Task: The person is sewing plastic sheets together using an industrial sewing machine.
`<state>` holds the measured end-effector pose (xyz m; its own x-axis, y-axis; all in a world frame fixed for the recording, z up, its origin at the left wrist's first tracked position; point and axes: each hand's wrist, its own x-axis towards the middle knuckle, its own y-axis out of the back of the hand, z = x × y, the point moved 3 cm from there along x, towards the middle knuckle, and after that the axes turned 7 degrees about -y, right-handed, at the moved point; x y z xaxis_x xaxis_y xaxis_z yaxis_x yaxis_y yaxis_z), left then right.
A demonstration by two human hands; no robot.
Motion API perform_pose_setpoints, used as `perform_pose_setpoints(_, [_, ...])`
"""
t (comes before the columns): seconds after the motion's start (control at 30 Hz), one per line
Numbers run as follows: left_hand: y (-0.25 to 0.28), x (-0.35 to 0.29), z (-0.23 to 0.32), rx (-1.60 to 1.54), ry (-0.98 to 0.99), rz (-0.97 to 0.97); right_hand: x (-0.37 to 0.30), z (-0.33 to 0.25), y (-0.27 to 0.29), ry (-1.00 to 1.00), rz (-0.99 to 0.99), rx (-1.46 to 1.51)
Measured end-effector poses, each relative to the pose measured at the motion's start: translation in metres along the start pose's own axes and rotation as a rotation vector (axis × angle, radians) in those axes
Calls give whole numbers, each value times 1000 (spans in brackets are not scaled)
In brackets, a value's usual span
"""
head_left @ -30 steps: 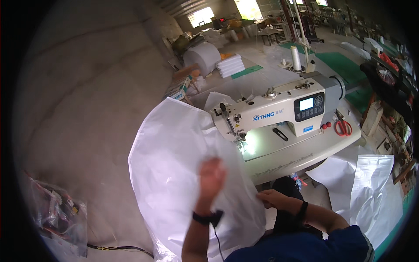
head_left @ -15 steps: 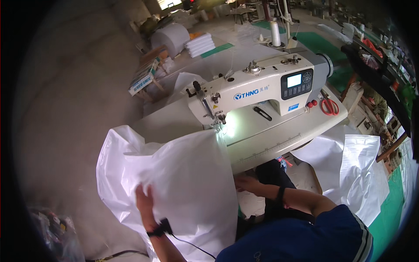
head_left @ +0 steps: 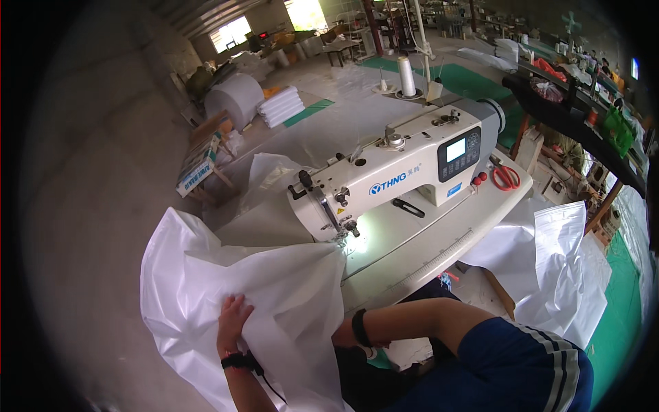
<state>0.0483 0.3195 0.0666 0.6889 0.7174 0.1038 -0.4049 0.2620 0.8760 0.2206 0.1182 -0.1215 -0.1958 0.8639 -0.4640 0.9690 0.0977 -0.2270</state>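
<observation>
A large white plastic-looking sheet (head_left: pixel 295 288) hangs in folds over the left front of a white sewing machine (head_left: pixel 391 178), one edge reaching the lit needle area. My left hand (head_left: pixel 235 321) lies on the sheet with its short-looking fingers slightly apart; it seems open, pressing on the surface. My right hand (head_left: pixel 343 335) is low at the sheet's right edge, in front of the machine table. Its fingers are mostly hidden behind the sheet, so what they hold does not show. Both wrists wear black bands.
On the machine table lie red-handled scissors (head_left: pixel 506 178) and a black thread snipper (head_left: pixel 408 207). A white thread cone (head_left: pixel 407 77) stands behind the machine. More white sheets (head_left: pixel 559 254) hang at the right. A cardboard box (head_left: pixel 199 165) and a big white roll (head_left: pixel 235 99) sit back left.
The view has shifted and tilted up. My right hand has moved left to the sheet's edge, its arm now crossing in front. The sheet has sagged into deeper folds around my left hand.
</observation>
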Motion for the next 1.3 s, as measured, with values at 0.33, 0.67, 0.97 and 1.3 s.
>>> perform_pose_setpoints(0.33, [-14, 3, -7, 361, 8, 30, -99, 86, -10, -173, -363, -1])
perform_pose_setpoints(0.67, [11, -13, 49, 530, 72, 99, -393, -161, 82, -321, -530, -588])
perform_pose_setpoints(0.97, [-77, -147, 306, -329, -283, 195, -353, -389, 115, 678, 38, -567])
perform_pose_setpoints(1.3, [-51, -153, 228, 374, -67, 391, -218, -13, 11, -125, -91, -266])
